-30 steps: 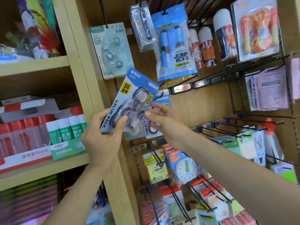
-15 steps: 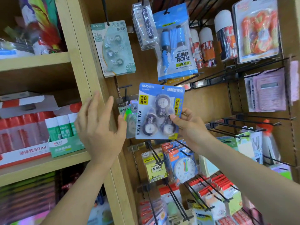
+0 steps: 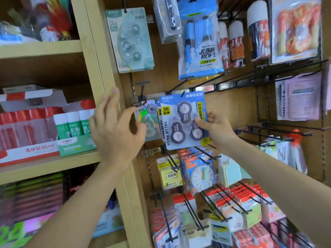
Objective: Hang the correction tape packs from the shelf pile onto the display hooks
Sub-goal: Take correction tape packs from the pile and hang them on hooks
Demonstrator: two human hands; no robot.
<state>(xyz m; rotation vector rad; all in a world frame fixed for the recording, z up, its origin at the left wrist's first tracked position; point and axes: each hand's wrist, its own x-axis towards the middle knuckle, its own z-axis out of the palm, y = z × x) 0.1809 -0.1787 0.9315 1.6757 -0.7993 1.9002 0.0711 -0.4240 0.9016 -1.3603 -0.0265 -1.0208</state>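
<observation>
**Head view: right hand holding a correction tape pack at a display hook**

The right hand (image 3: 219, 134) is gripping the blue correction tape pack (image 3: 184, 120) by its lower right edge, with the thumb pressing on the front near one of the three dark rollers and the fingers curling behind the card. The pack is hanging upright and facing the camera, against the wooden back panel. Its top edge is sitting at a black display hook (image 3: 182, 94), whose dark tip is showing at the hang hole. Just behind it, to the left, the edge of a second blue pack (image 3: 160, 114) is peeking out, and a holographic pack (image 3: 146, 119) is hanging beside that.

The left hand (image 3: 116, 135) is staying open and holding nothing, with its fingers spreading loosely in front of the pale shelf upright (image 3: 96, 56); whether a fingertip is touching the holographic pack cannot be told.

A jump rope bag (image 3: 201, 47) and a teal tape card (image 3: 130, 40) are hanging above. On the shelf to the left, green glue sticks (image 3: 73, 126) are standing in a carton. Below the pack, a clock card (image 3: 200, 175) and yellow sticky notes (image 3: 170, 175) are hanging on lower hooks.
</observation>
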